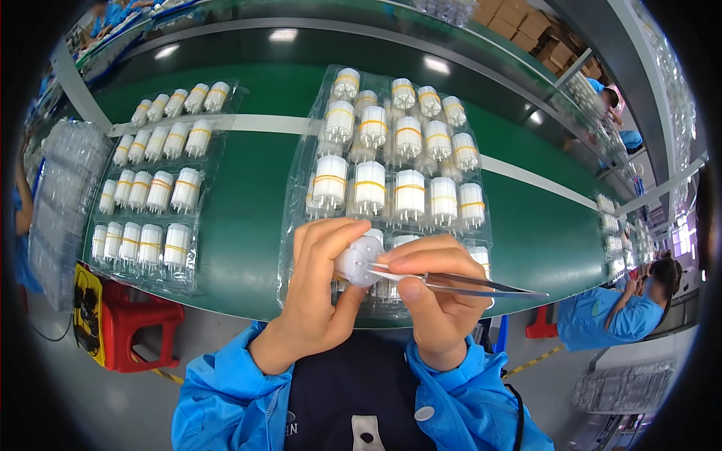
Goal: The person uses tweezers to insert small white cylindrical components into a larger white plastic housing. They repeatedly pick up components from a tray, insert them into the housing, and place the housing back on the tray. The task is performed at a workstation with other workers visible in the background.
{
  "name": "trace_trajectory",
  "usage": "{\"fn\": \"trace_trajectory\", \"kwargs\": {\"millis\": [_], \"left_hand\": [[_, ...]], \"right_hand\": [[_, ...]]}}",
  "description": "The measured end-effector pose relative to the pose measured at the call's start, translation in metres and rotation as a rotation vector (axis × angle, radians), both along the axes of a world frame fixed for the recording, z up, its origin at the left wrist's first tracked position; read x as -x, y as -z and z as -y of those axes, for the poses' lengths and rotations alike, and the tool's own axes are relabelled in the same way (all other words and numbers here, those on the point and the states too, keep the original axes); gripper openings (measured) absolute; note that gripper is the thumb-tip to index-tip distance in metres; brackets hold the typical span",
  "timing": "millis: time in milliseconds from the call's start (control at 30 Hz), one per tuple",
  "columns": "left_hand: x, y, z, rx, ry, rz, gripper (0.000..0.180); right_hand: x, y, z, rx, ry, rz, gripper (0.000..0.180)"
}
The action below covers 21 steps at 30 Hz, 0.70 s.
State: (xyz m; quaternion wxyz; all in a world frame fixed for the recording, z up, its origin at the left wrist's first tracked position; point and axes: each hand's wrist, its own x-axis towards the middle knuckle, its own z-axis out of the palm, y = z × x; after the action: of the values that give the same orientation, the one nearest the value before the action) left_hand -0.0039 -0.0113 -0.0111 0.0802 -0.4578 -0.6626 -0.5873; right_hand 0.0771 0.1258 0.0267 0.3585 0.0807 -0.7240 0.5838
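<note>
The left hand [320,289] grips a white cylindrical part [359,259]. The right hand [436,289] pinches tweezers [466,284], tips touching that part, just below the clear tray [297,203] of banded parts.

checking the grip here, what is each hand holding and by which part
The left hand grips a white plastic part around its body. The right hand pinches metal tweezers near their tips, which touch the part.

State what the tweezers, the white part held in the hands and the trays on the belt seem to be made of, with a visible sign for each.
Tweezers: probably steel; thin, grey, shiny blades.
White part: likely moulded plastic; matte, uniform white, ribbed shape.
Trays: clear thin plastic, apparently formed sheet; see-through with glossy glints, the green belt showing through.
</note>
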Motion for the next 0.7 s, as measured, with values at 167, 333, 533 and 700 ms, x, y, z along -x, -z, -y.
{"fn": "trace_trajectory", "kwargs": {"millis": [167,333,533,700], "left_hand": [[-0.001,0.002,-0.001,-0.019,0.012,0.040,0.061],[-0.007,-0.014,0.015,-0.274,0.166,0.566,0.047],[0.021,-0.066,0.040,0.119,-0.008,0.174,0.035],[0.057,-0.121,-0.015,0.376,0.032,-0.006,0.028]], "right_hand": [[0.003,0.006,0.000,0.027,0.014,-0.048,0.016],[-0.004,-0.004,-0.026,0.157,0.201,-0.310,0.025],[-0.034,-0.007,-0.105,0.125,0.423,-0.305,0.025],[-0.048,0.012,-0.161,0.178,0.634,-0.229,0.016]]}}
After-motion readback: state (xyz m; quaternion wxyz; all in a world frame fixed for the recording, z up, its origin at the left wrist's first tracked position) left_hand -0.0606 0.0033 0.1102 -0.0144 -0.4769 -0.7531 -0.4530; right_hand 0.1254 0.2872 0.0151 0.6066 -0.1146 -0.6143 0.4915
